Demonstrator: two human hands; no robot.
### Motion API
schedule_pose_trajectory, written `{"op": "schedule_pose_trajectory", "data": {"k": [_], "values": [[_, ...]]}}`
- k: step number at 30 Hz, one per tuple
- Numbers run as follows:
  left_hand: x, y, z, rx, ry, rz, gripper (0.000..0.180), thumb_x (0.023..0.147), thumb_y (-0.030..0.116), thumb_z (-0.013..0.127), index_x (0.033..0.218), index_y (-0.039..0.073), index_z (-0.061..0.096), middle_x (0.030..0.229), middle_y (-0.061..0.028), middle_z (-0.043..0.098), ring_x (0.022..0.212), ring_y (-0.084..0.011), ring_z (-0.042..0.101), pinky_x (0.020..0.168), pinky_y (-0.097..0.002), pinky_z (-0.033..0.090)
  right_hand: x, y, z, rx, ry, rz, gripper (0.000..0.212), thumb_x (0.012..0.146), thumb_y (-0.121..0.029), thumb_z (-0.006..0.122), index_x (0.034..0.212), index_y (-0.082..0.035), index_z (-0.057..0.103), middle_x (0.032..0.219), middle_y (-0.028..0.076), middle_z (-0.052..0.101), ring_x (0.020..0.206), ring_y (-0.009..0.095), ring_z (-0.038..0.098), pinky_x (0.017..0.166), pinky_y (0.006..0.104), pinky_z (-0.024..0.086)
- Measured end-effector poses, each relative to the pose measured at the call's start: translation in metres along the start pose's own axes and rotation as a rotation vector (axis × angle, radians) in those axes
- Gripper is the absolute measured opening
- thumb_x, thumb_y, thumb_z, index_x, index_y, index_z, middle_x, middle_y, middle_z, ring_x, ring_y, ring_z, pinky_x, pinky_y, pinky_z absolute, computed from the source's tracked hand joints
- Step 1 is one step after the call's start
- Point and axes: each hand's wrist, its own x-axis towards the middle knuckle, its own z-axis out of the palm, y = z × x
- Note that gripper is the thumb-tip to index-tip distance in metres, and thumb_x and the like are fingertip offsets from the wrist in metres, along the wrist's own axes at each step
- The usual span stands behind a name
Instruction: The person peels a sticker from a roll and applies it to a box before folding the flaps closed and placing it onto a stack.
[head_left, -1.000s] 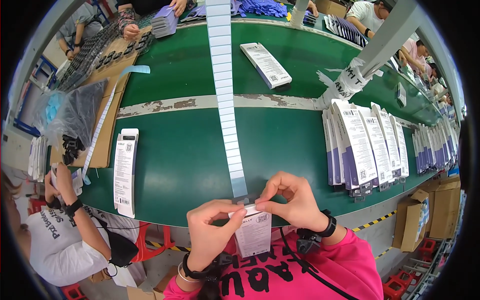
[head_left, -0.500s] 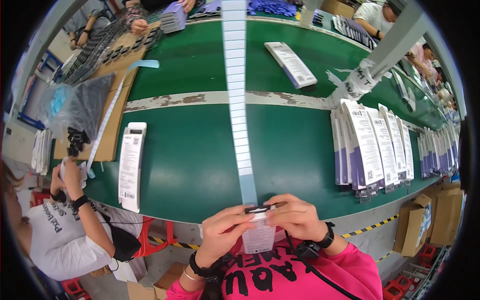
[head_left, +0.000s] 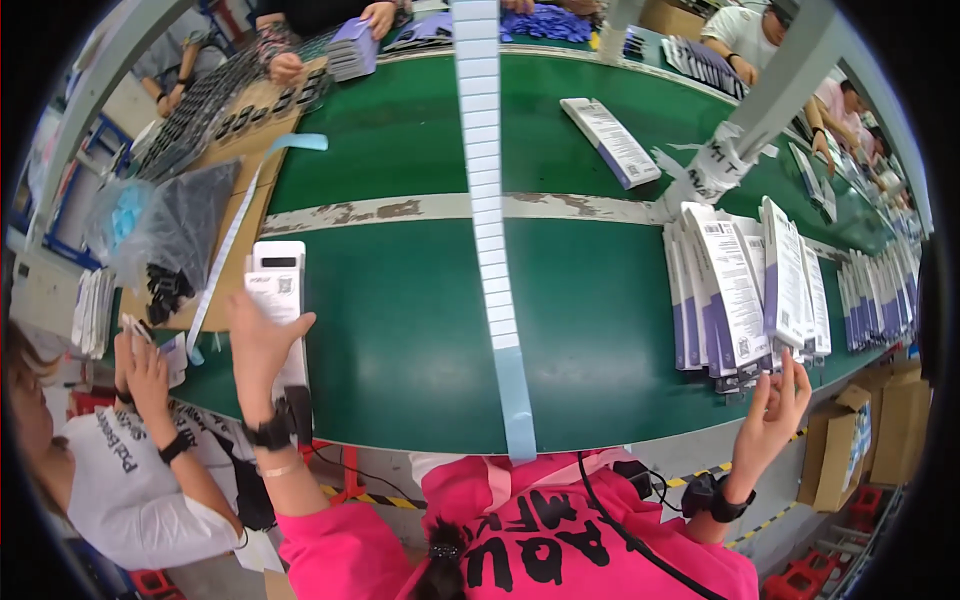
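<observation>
My left hand is over a flat white hang-tab box lying on the left of the green table, its thumb spread past the box's right edge and its fingers by the left edge. The palm hides part of the box. On the right, my right hand has its fingers apart, with a fingertip close to the lower end of a white and purple box. That box lies on top of a row of similar boxes; whether the fingertip touches it cannot be told.
A strip of light blue labels hangs down the middle to the table's front edge. Another box lies on the far green belt. A taped post stands behind the row. At left are a plastic bag on cardboard and a co-worker's hands.
My hands have parted from holding a box together before my chest. The left went to the box at left, the right to the row at right, where a box now lies on top.
</observation>
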Motion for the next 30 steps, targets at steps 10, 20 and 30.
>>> {"op": "schedule_pose_trajectory", "data": {"k": [10, 20, 30], "values": [[-0.051, 0.132, 0.050, -1.640, -0.726, -0.076, 0.075, 0.086, 0.057, 0.057, 0.125, -0.007, 0.047, 0.115, -0.0202, 0.059, 0.105, -0.0275, 0.061, 0.093, -0.0390, 0.048, -0.008, -0.099, 0.149, 0.445, -0.750, -0.590, 0.028, 0.073, 0.002, 0.065, 0.101, 0.001, 0.063, 0.111, 0.014, 0.061, 0.104, 0.033, 0.056, 0.089, 0.0388, 0.048], [-0.034, 0.144, 0.118, -1.603, -0.997, -0.324, 0.056, 0.099, 0.042, 0.043, 0.130, -0.005, 0.045, 0.125, -0.0159, 0.056, 0.112, -0.0226, 0.056, 0.093, -0.0345, 0.048, -0.034, -0.092, 0.166, 0.274, -0.836, -0.775, 0.020, 0.067, 0.002, 0.060, 0.087, 0.003, 0.060, 0.096, 0.014, 0.061, 0.092, 0.030, 0.057, 0.081, 0.0361, 0.049], [-0.087, 0.176, 0.054, -1.289, -0.609, -0.073, 0.062, 0.082, 0.000, 0.068, 0.129, 0.004, 0.028, 0.109, -0.0193, 0.062, 0.098, -0.0222, 0.064, 0.080, -0.0344, 0.053, 0.017, -0.116, 0.067, 0.324, -0.608, -0.662, 0.024, 0.068, 0.004, 0.073, 0.090, -0.003, 0.066, 0.076, 0.007, 0.062, 0.069, 0.022, 0.057, 0.060, 0.0333, 0.045]]}}
